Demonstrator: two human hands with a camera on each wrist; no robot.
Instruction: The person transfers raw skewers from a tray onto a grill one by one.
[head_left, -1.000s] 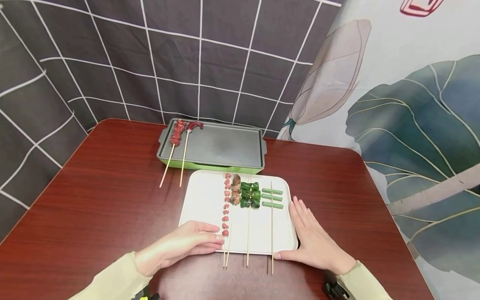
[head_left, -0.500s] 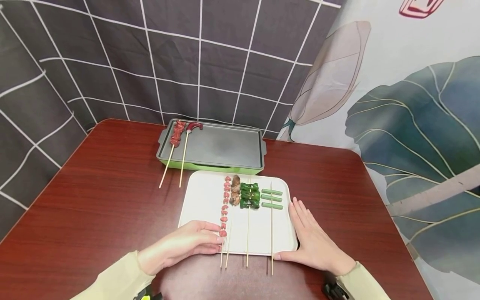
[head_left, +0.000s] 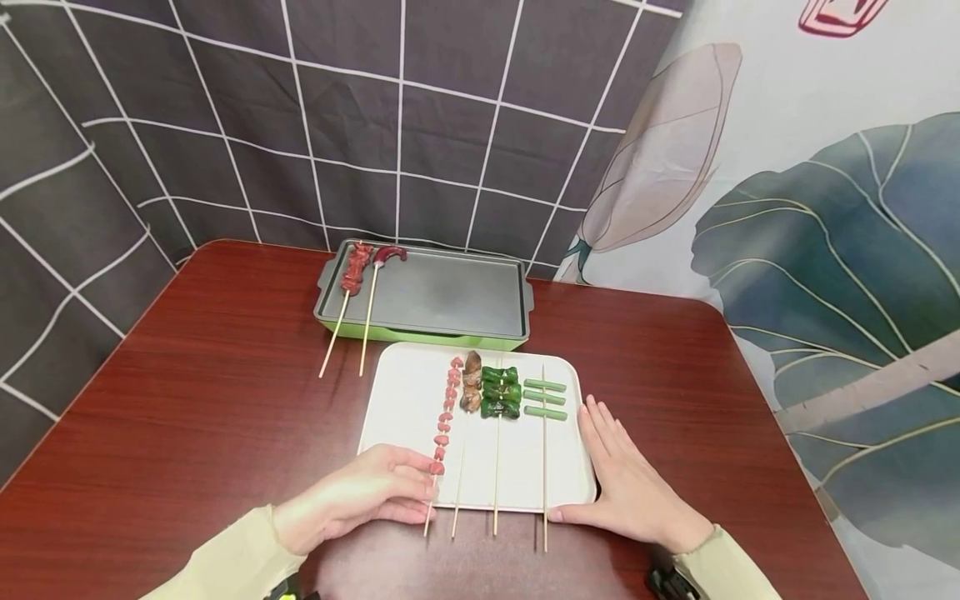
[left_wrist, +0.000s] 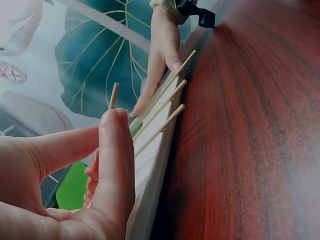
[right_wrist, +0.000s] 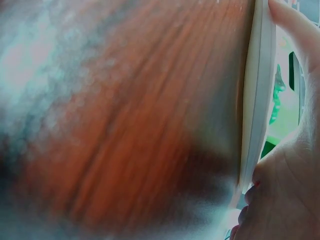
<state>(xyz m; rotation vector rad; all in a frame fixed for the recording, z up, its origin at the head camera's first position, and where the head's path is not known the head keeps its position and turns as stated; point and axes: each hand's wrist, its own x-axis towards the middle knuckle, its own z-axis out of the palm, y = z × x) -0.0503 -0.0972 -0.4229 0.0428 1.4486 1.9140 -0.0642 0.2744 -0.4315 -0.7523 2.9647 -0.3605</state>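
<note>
In the head view my left hand [head_left: 375, 492] is at the near left of a white tray [head_left: 397, 400]. It pinches the stick of a skewer with small red meat-like pieces [head_left: 445, 417]. In the left wrist view the stick's end [left_wrist: 114, 95] pokes up past the fingertips. The skewer leans, its near end swung out left. My right hand [head_left: 630, 487] rests along the tray's right side, fingers straight and thumb at the near edge. Also on the tray are skewers with brown mushroom-like pieces [head_left: 471, 382], dark green pepper pieces [head_left: 500, 392] and light green stalks [head_left: 545, 399].
Behind the tray stands a green-sided grill pan [head_left: 457, 287] with a dark plate. A meat skewer [head_left: 356, 268] and a curled dark red skewer [head_left: 386, 252] lie on its left end, sticks overhanging the front. The wooden table [head_left: 202, 375] extends on both sides.
The near end of the red-piece skewer has swung left with my left hand, away from the mushroom skewer. My right hand stays in place on the tray.
</note>
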